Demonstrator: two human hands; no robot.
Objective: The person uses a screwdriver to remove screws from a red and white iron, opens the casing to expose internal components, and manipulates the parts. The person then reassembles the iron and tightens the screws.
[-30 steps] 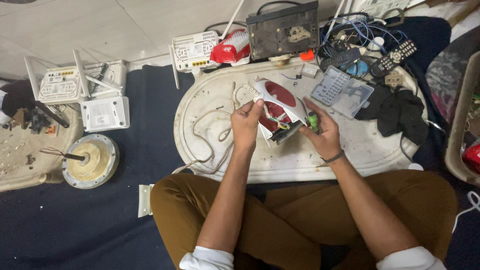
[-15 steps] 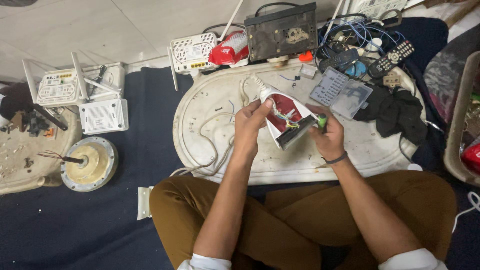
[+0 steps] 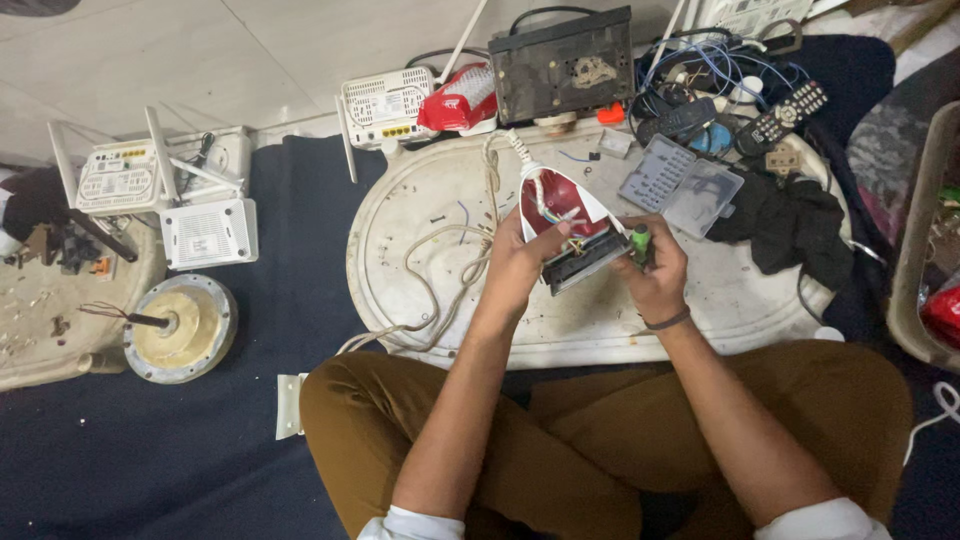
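Tilted up nose-to-twelve since a moment ago, the opened red iron (image 3: 560, 215) sits above the white bench (image 3: 420, 280), my left hand (image 3: 520, 265) clamped on it, my right hand (image 3: 655, 270) gripping the green-handled screwdriver (image 3: 640, 243), which I should keep square.

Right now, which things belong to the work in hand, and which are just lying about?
In hand: clothes iron, held by left hand; green screwdriver in right hand; iron's cord.

Lying about: routers, remote, black cloth, clear plastic case, round motor part.
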